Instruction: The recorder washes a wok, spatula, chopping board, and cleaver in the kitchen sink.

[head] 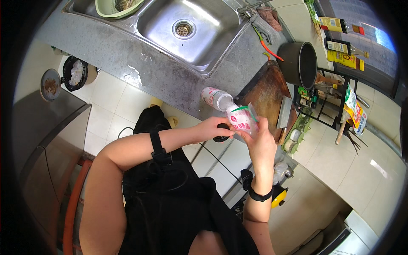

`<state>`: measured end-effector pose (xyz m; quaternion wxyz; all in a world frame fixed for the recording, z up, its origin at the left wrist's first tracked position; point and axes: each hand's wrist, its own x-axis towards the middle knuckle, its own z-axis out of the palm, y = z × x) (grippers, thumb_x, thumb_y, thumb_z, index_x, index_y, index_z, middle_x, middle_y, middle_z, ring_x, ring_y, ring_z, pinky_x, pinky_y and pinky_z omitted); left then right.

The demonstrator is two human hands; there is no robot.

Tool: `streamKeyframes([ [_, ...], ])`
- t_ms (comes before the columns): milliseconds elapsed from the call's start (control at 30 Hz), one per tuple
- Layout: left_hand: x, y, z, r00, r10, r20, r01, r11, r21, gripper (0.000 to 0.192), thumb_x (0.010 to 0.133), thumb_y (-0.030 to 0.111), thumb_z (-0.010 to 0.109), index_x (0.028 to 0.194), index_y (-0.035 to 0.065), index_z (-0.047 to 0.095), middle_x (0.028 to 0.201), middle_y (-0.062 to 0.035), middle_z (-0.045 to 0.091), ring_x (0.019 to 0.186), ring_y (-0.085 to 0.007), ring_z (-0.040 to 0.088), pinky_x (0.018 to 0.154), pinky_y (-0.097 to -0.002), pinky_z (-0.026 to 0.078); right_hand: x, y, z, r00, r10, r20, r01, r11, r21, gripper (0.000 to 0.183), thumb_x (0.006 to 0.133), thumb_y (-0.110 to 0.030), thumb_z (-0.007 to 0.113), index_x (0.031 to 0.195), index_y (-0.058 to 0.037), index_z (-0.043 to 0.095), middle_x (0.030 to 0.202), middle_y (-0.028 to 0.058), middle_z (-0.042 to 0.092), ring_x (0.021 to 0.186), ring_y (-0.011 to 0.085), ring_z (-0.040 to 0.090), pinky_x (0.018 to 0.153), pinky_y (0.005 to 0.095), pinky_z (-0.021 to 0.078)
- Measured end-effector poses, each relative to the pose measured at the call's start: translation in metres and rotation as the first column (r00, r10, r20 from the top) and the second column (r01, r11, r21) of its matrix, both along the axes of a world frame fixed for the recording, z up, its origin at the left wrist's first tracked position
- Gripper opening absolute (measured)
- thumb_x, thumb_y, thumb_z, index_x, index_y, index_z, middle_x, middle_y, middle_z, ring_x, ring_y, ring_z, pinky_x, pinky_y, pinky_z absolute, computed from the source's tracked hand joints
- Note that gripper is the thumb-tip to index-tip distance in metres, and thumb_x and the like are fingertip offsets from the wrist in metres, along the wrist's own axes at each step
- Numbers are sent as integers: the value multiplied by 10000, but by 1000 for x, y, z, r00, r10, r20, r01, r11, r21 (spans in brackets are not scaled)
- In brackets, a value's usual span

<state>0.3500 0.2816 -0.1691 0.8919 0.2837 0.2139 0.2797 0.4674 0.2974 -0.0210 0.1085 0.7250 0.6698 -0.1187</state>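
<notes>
My right hand grips a printed plastic seasoning bag with a green strip near its top. My left hand has its fingertips on the bag's lower edge, close to my right thumb. The bag's near end is tilted against the mouth of a clear plastic jar with a red-and-white label. White contents show at the jar's mouth. The jar is by the front edge of the grey counter. A round black object shows partly behind my left fingers; whether they hold it is unclear.
A steel sink lies beyond the jar, with a green basin at its left. To the right are a wooden cutting board, a cleaver, red chillies, a dark pot, a green spice rack and several bottles.
</notes>
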Motion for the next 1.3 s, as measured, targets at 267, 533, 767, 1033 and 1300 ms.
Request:
streamKeyframes([
  [267, 2, -2, 0, 1000, 10, 6, -10, 1000, -11, 274, 804, 201, 580, 1023, 36, 554, 906, -46, 600, 803, -97, 524, 705, -240, 416, -2, 1, 3, 1000, 7, 4, -7, 1000, -12, 517, 646, -315, 714, 1024, -81, 450, 856, 124, 617, 748, 317, 605, 594, 386, 475],
  [533, 0, -2, 1, 1000, -9, 14, 10, 1000, -25, 284, 806, 203, 580, 1031, 34, 547, 917, -49, 601, 825, -97, 520, 722, -241, 410, -3, 3, 3, 999, 31, 24, -30, 999, -18, 519, 651, -328, 708, 1024, -75, 451, 856, 131, 616, 746, 318, 604, 588, 386, 475],
  [767, 0, -2, 2, 1000, 3, 16, -2, 999, -42, 293, 809, 206, 576, 1047, 37, 542, 925, -44, 599, 833, -94, 514, 730, -239, 404, -5, 3, 4, 999, 25, 42, -23, 999, -33, 525, 647, -346, 705, 1019, -73, 455, 847, 133, 615, 743, 319, 605, 579, 384, 477],
  [1033, -2, -2, 4, 1000, -16, 6, 17, 999, -32, 280, 811, 209, 574, 1031, 38, 541, 925, -45, 602, 847, -98, 513, 751, -249, 400, -7, 5, 6, 998, 40, 41, -39, 999, -33, 523, 656, -373, 693, 1010, -71, 455, 835, 136, 616, 736, 321, 606, 569, 385, 475],
  [1300, -1, -3, 2, 1000, -11, 27, 12, 999, -41, 278, 811, 204, 576, 1031, 38, 539, 923, -48, 604, 845, -96, 513, 755, -250, 400, -7, 7, 7, 998, 51, 41, -50, 998, -33, 519, 661, -379, 688, 1006, -70, 456, 832, 139, 615, 736, 325, 604, 569, 390, 473],
])
